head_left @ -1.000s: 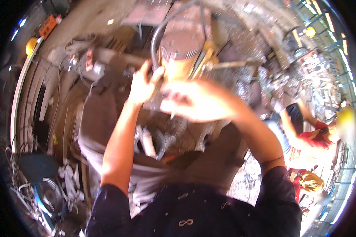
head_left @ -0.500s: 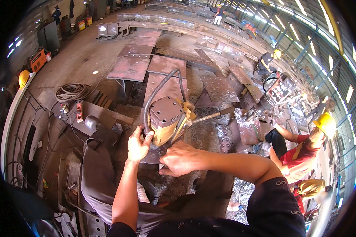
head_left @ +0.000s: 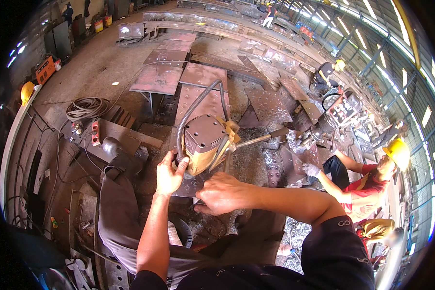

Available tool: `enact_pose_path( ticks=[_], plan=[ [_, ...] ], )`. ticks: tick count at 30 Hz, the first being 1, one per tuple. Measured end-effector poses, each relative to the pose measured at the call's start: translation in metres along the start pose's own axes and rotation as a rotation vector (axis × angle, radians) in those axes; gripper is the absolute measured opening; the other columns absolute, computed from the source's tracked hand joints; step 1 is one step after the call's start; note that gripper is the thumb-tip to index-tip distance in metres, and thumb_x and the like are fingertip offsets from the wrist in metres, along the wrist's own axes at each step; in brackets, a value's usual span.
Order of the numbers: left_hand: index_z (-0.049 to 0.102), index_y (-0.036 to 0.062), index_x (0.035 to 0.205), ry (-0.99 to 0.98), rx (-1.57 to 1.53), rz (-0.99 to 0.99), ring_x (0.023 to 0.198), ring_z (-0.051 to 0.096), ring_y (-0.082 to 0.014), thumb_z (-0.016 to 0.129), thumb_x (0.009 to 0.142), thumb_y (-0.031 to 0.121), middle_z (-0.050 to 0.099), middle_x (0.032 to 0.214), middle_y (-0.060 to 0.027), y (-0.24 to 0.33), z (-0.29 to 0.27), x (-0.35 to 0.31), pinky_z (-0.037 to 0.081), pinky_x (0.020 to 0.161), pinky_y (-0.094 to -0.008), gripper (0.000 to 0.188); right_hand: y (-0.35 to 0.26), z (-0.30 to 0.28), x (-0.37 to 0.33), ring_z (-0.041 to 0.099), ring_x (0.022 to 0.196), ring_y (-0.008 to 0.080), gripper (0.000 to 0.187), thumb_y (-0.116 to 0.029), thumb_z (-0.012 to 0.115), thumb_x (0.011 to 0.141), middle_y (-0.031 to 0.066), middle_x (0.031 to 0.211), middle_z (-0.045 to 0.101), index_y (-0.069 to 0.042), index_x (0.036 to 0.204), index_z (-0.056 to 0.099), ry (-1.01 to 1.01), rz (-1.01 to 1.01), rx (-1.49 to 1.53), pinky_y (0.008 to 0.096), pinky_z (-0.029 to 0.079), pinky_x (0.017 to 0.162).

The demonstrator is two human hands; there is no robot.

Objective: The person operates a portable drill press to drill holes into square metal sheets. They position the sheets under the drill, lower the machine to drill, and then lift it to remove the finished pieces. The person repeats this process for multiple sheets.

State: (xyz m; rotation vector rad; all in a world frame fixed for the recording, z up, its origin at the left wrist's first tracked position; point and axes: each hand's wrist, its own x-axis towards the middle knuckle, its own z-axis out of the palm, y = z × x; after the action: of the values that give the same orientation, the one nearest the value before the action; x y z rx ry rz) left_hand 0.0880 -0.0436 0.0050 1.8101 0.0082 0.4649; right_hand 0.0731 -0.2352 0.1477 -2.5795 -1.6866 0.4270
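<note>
A drilling machine (head_left: 205,142) with a brown motor cap, a yellow body and a ribbed grey hose (head_left: 191,113) stands on a rusty steel plate (head_left: 205,104). My left hand (head_left: 169,174) grips the machine's lower left side. My right hand (head_left: 222,193) rests low in front of the machine's base with its fingers curled; what they hold is hidden. A long metal feed handle (head_left: 263,137) sticks out to the machine's right. My legs in grey trousers (head_left: 113,212) straddle the plate.
A person in a yellow helmet (head_left: 396,152) and red shirt crouches at the right beside another drilling machine (head_left: 340,111). Rusty perforated plates (head_left: 162,77) lie on trestles ahead. A coiled cable (head_left: 84,106) and a socket box (head_left: 84,130) sit at the left. Metal shavings (head_left: 275,164) litter the floor.
The view has pulled back and steadied, so the machine now appears lower and smaller. My left hand stays on the machine's side, and my right hand has dropped from the body to its base.
</note>
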Motion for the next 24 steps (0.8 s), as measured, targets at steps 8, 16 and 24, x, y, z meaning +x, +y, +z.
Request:
enact_pose_path(
  ticks=[8, 16, 24],
  plan=[
    [0.065, -0.0011, 0.128, 0.007, 0.020, 0.023, 0.107, 0.075, -0.0310, 0.078, 0.096, 0.024, 0.076, 0.112, -0.0206, 0.001, 0.000, 0.001, 0.057, 0.095, -0.0401, 0.043, 0.001, 0.005, 0.000, 0.073, 0.068, 0.0395, 0.040, -0.041, 0.074, 0.090, 0.0206, 0.064, 0.068, -0.002, 0.077, 0.075, 0.031, -0.011, 0.006, 0.0500, 0.058, 0.066],
    [0.066, -0.0006, 0.128, -0.004, -0.005, -0.003, 0.105, 0.075, -0.0304, 0.078, 0.096, 0.022, 0.076, 0.112, -0.0201, 0.008, 0.001, 0.000, 0.056, 0.094, -0.0389, 0.041, 0.004, 0.012, 0.001, 0.073, 0.068, 0.0379, 0.040, -0.040, 0.075, 0.089, 0.0193, 0.064, 0.068, -0.002, 0.077, 0.075, 0.045, -0.018, 0.008, 0.0493, 0.058, 0.067],
    [0.066, 0.0007, 0.128, 0.004, 0.006, 0.008, 0.108, 0.074, -0.0320, 0.077, 0.096, 0.023, 0.075, 0.115, -0.0207, -0.002, 0.001, 0.000, 0.056, 0.095, -0.0390, 0.040, 0.001, 0.011, 0.003, 0.073, 0.066, 0.0376, 0.040, -0.040, 0.076, 0.088, 0.0194, 0.064, 0.068, -0.002, 0.077, 0.075, 0.054, -0.037, -0.006, 0.0484, 0.058, 0.064]
  ],
)
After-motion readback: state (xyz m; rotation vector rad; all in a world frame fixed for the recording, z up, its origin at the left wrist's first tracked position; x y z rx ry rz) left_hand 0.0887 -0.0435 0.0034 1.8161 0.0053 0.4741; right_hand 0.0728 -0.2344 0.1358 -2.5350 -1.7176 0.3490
